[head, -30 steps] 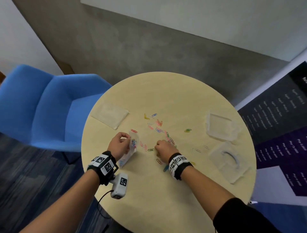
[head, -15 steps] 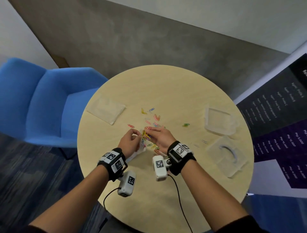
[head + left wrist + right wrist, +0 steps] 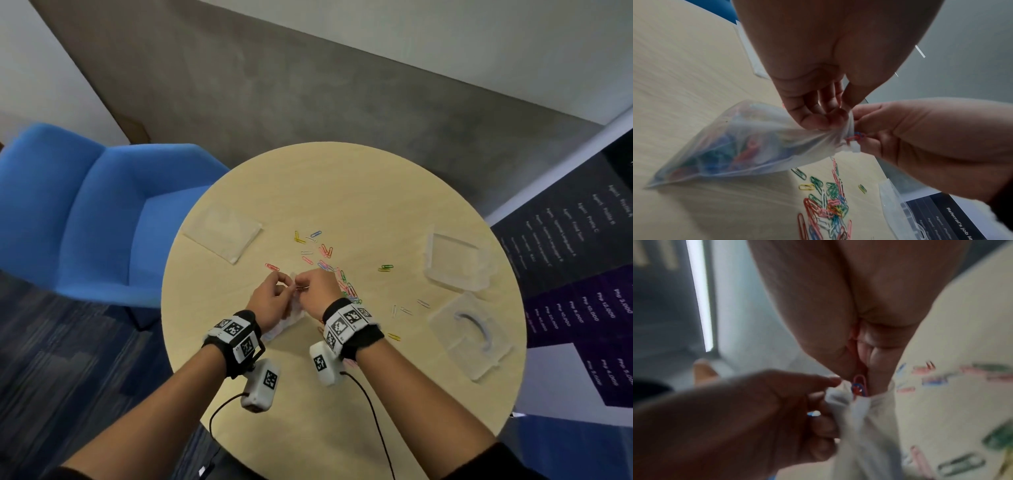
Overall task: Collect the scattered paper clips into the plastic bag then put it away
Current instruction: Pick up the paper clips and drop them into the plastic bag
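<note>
A clear plastic bag holding several coloured paper clips lies slanted, its bottom corner on the round table. My left hand pinches the bag's bunched mouth and holds it up. My right hand meets it there, with thumb and finger pinching a few red and blue clips at the opening. In the left wrist view these clips stick out at the mouth. Several loose clips lie scattered beyond and to the right of my hands, and a heap of them lies just below the bag.
A flat clear sleeve lies at the table's left. At the right stand a clear plastic box and its lid. A blue chair stands left of the table, a dark poster right of it.
My right hand left the tabletop with clips and moved left to the bag's mouth. My left hand lifted the mouth up to meet it.
</note>
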